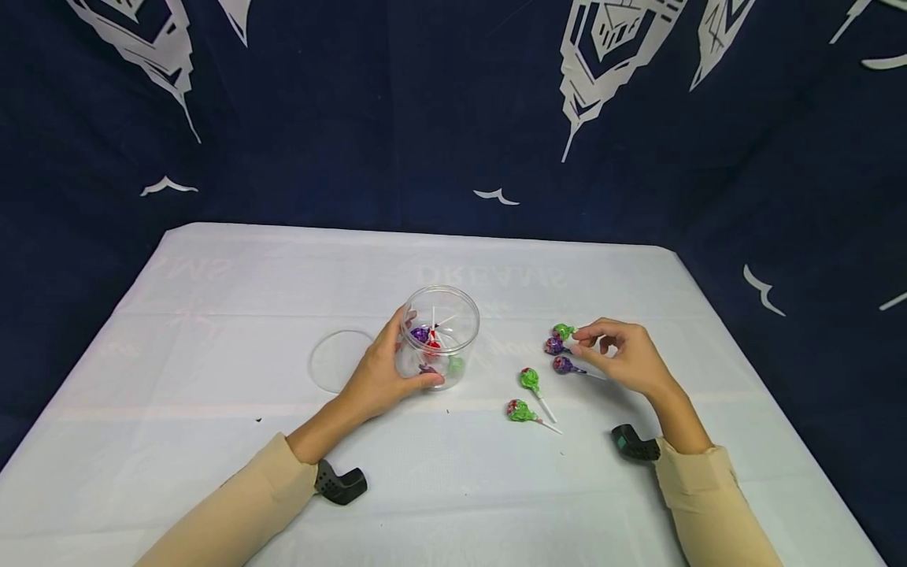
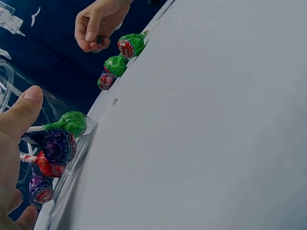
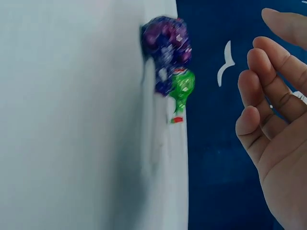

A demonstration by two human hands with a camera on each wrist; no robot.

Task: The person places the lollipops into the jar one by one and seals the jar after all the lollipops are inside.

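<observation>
Left hand: the person's left hand (image 1: pixel 386 362) is grasping the clear jar (image 1: pixel 464 331) from its left side, the thumb pressing along the near wall
Jar: it is sitting on the counter (image 1: pixel 212 472), its uncovered mouth facing up
Inside the jar: four wrapped lollipops are lying together: a green one (image 2: pixel 72 123), a purple one (image 2: pixel 60 147), a red one (image 2: pixel 50 166) and another purple one (image 2: pixel 41 188), with white sticks poking upward among them
Right hand: the right hand (image 1: pixel 623 354) is hovering beside the loose lollipops, released, its fingers bending loosely (the right wrist view is showing the thumb well apart from the fingertips)
Loose lollipops, far group: a green lollipop (image 1: pixel 563 331) is lying farthest from the person, a purple lollipop (image 1: pixel 554 345) just beside it, and a second purple lollipop (image 1: pixel 563 365) a little nearer, its stick pointing right
Loose lollipops, near pair: two green lollipops (image 1: pixel 529 379) (image 1: pixel 520 411) are resting closer to the person, their sticks slanting toward the lower right
Clear round lid: the lid (image 1: pixel 335 362) is lying flat left of the jar, partly hiding behind the left hand
Sleeves: beige sleeves (image 1: pixel 244 504) are covering both forearms
Backdrop: dark blue cloth (image 1: pixel 340 118) with white patterns is hanging behind the counter
</observation>
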